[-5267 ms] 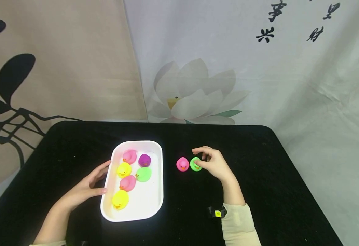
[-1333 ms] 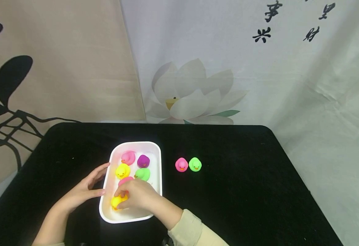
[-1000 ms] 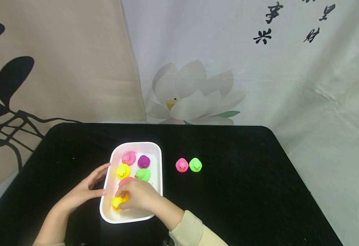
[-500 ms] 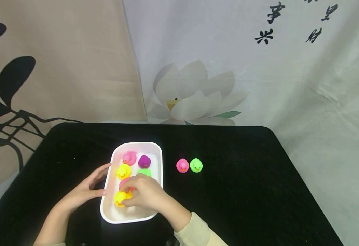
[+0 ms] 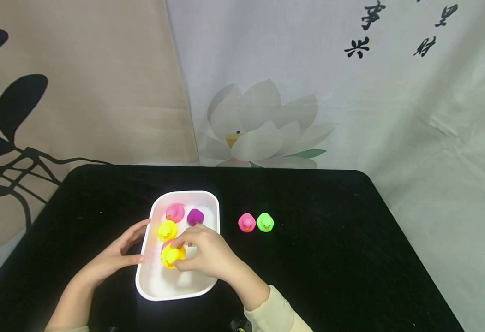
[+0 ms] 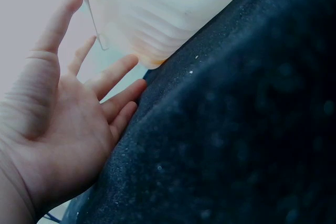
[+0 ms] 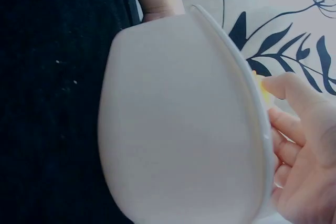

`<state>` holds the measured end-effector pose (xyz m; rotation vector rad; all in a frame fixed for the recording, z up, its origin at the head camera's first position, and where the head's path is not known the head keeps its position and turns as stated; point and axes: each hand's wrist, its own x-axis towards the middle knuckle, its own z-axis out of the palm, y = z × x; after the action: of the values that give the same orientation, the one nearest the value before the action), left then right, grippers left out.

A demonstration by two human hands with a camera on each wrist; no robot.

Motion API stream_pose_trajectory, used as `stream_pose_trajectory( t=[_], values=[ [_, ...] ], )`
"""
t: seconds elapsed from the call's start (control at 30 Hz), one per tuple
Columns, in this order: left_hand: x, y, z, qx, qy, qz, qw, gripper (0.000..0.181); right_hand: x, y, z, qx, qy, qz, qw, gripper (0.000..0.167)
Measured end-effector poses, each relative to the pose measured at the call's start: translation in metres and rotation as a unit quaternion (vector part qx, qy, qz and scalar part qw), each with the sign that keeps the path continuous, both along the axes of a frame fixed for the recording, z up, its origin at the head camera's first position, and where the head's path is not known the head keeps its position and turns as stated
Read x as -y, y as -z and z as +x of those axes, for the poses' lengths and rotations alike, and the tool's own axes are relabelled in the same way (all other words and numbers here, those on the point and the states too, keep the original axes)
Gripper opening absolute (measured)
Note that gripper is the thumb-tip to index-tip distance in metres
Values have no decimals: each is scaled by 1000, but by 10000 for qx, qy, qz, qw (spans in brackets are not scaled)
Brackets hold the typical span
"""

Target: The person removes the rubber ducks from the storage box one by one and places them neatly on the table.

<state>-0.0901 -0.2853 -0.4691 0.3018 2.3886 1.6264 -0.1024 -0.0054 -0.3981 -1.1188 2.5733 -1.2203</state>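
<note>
Right of the tray (image 5: pixel 176 287), a pink duck (image 5: pixel 247 223) and green duck (image 5: pixel 265 222) stand on the worktop (image 5: pixel 329 258), apparently done. Over the tray, the right hand (image 5: pixel 209 252) pinches a yellow duck (image 5: pixel 168 257); the left hand's (image 5: pixel 115 253) relaxed fingers touch the tray's rim. Other ducks (image 5: pixel 167 230) inside seem left.

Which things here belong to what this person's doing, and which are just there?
Likely in use:
yellow toy duck, pinched by right hand
white tray, touched by left hand
other toy ducks inside it
pink duck and green duck beside it

Just scenery:
lotus-printed backdrop
black table covering
</note>
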Motion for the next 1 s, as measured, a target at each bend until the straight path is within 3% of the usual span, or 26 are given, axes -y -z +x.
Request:
stream_pose_trajectory(
  t=[0.3, 0.7, 1.0],
  values=[
    [1, 0, -1, -15, -29, -5, 10000, 83, -16, -9, -2, 148, 167, -561, 9982, 35],
    [0, 0, -1, 54, -56, 38, 10000, 82, -41, -23, -9, 209, 470, -870, 9949, 32],
    [2, 0, -1, 28, -21, 59, 10000, 82, -63, -29, -17, -38, 705, -967, 9928, 32]
  ],
)
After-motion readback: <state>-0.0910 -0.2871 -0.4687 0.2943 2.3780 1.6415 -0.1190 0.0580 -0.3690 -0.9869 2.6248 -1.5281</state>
